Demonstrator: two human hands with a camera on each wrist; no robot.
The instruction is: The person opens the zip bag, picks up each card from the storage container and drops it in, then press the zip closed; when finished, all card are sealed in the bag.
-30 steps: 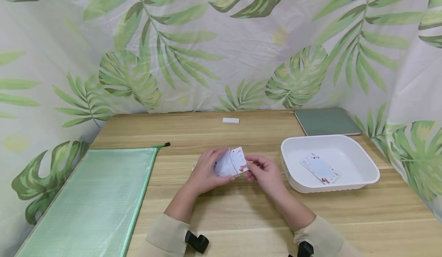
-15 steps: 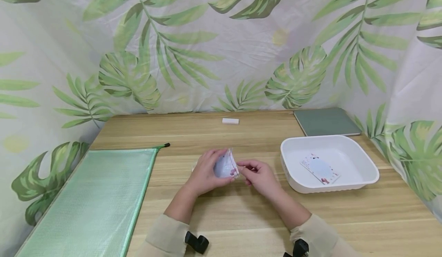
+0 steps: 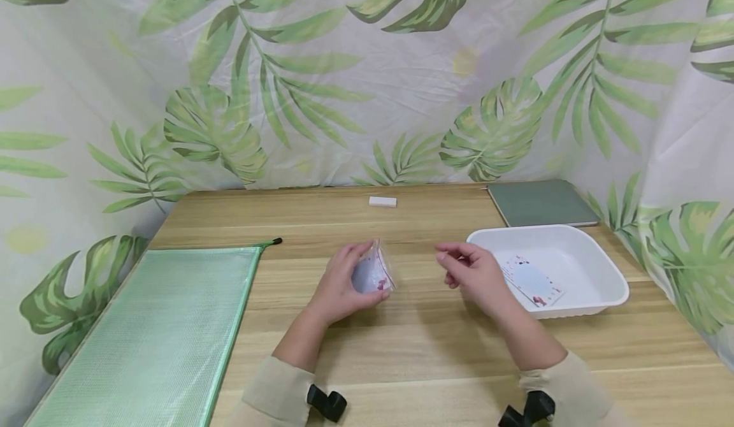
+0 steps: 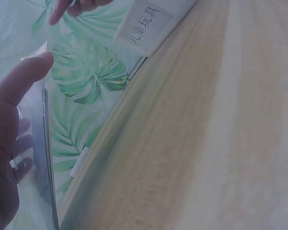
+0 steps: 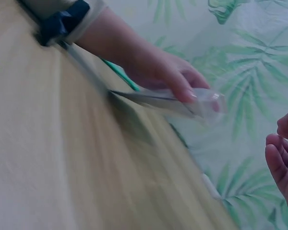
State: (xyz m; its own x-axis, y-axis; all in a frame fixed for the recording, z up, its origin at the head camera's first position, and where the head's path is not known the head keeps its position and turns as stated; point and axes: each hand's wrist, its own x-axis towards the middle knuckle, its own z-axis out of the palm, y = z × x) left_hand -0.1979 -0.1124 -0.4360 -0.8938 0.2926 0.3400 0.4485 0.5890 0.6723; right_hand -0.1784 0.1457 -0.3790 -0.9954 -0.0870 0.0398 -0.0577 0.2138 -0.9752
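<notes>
My left hand (image 3: 338,290) holds a clear zip-lock bag (image 3: 387,263) over the middle of the table, thumb in front and fingers behind. Inside it sits a pale blue card (image 3: 367,277) with small red prints, its lower part hidden by the hand. Seen from the left wrist, the bag (image 4: 41,124) is nearly edge-on. My right hand (image 3: 473,274) hovers in front of the white tray's left side with loosely bent fingers and nothing visible in them. In the right wrist view, that hand's fingers (image 5: 278,165) show at the right edge, apart from the bag (image 5: 209,103).
The white tray (image 3: 616,296) holds similar printed cards (image 3: 533,280) and bears a label (image 4: 149,24). Behind it lies a green notebook (image 3: 541,202). A mint mesh zip pouch (image 3: 155,325) covers the table's left side. A small white block (image 3: 382,201) is at the back.
The card end that stuck out of the bag has gone inside. My right hand has left the bag and moved right, towards the tray. The left hand has stayed nearly in place.
</notes>
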